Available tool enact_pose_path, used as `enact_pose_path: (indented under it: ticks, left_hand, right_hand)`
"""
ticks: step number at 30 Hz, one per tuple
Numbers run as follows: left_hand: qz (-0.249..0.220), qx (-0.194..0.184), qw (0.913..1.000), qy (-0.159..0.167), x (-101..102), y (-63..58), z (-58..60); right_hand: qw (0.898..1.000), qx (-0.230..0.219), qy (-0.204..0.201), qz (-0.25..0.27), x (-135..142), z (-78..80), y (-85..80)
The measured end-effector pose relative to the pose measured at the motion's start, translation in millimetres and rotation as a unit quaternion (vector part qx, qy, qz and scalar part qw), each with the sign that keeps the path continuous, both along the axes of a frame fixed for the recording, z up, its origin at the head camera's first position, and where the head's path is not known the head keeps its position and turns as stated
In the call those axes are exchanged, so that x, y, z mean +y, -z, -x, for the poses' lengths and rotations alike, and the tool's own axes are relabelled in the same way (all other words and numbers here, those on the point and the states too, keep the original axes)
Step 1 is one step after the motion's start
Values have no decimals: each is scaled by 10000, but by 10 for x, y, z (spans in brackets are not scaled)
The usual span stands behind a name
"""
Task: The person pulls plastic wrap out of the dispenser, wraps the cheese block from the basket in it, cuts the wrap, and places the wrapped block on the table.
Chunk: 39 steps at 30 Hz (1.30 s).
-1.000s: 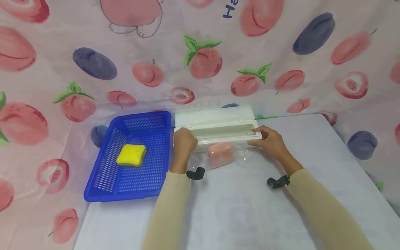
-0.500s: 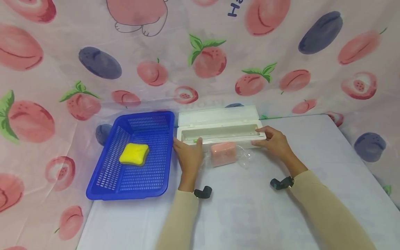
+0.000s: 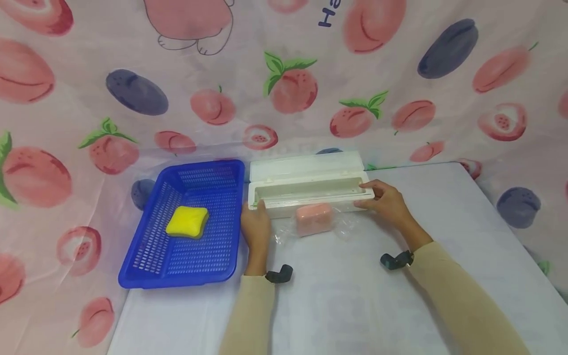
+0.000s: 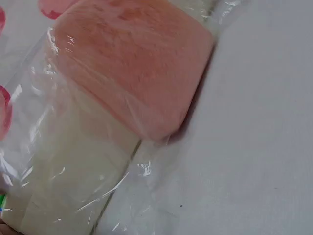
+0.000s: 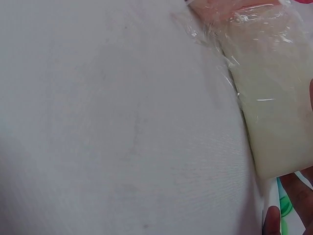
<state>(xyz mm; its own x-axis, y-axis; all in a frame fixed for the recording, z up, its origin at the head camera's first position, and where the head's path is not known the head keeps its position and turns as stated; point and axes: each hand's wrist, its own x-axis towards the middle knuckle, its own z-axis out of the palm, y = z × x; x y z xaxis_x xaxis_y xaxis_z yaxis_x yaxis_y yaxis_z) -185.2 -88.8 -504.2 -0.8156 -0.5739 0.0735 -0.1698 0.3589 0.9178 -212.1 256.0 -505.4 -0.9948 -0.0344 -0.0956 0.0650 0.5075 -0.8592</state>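
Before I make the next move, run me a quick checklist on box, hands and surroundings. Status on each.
1. Lid open: ok, laid back behind the white box.
2. Right hand on box: ok, thumb and finger hold the right end.
3. Left hand clear of blue basket: cannot tell, they look very close at the box's left end.
4. Space in front of box clear: not ok, the pink block in clear wrap is there.
5. Yellow block out of the way: ok, inside the basket.
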Motion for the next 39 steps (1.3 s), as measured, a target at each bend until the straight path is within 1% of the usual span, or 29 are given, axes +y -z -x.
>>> enact_pose_path:
  ticks: [2,4,6,7,9,11,13,15,16,18,20,22,24,26,27,29,32,34,36,37,38,39]
  left_hand:
    - [-29,115,9999,-41,-20,6,3]
    - [-78,142,9999,-44,-26,7,3]
    - [-337,139,9993,14,-24,5,-10]
    - [-530,62,9986,18,-14,1,-31]
    - [-891,-112,9959,58,16,-12,-103]
    - [-1303,-347,9906,225,67,-21,-203]
    - [-1543,-543,9857,408,128,-20,-303]
    - [-1747,-477,9818,577,169,6,-356]
    - [-1832,-402,9805,594,178,28,-366]
    - [-1898,-184,9804,503,170,75,-359]
    - [-1937,10,9805,344,136,128,-326]
    - [-2072,159,9778,274,99,165,-291]
    - [-2249,281,9734,325,67,192,-253]
    - [-2227,332,9735,393,47,225,-222]
    - [-2198,363,9739,439,43,235,-215]
    - [-1981,388,9781,513,39,253,-210]
    - [-1424,413,9866,675,19,253,-238]
    - [-958,343,9909,880,-5,244,-273]
    - [-288,99,9929,1148,-16,233,-317]
    - [136,-40,9904,1374,-8,225,-347]
    - [553,-207,9844,1658,8,219,-383]
    - [915,-407,9755,1959,30,209,-421]
  right_hand:
    - [10000,-22,33,23,-11,8,8]
    - [10000,-3,51,48,-18,13,14]
    - [9999,25,21,95,-21,14,20]
    - [9999,34,0,96,-22,11,24]
    - [9999,96,-93,93,-21,-3,27]
    - [9997,116,-181,81,-20,-23,27]
    - [9997,127,-223,17,-20,-49,18]
    - [9997,127,-218,8,-27,-74,0]
    - [9998,88,-183,-29,-37,-88,-12]
    - [9997,142,-129,-177,-67,-115,-34]
    - [9990,277,-61,-346,-106,-138,-48]
    - [9971,483,13,-596,-146,-157,-52]
    - [9939,740,98,-811,-175,-167,-43]
    - [9908,930,174,-966,-193,-172,-29]
    - [9894,1000,216,-1030,-201,-172,-24]
    - [9872,1123,291,-1092,-210,-172,-18]
    - [9855,1253,348,-1087,-226,-167,-21]
    - [9848,1316,351,-1077,-228,-161,-28]
    - [9851,1308,339,-1068,-224,-159,-45]
    - [9854,1275,332,-1074,-222,-159,-58]
    - [9860,1229,342,-1075,-220,-157,-67]
    - [9865,1182,349,-1078,-220,-156,-77]
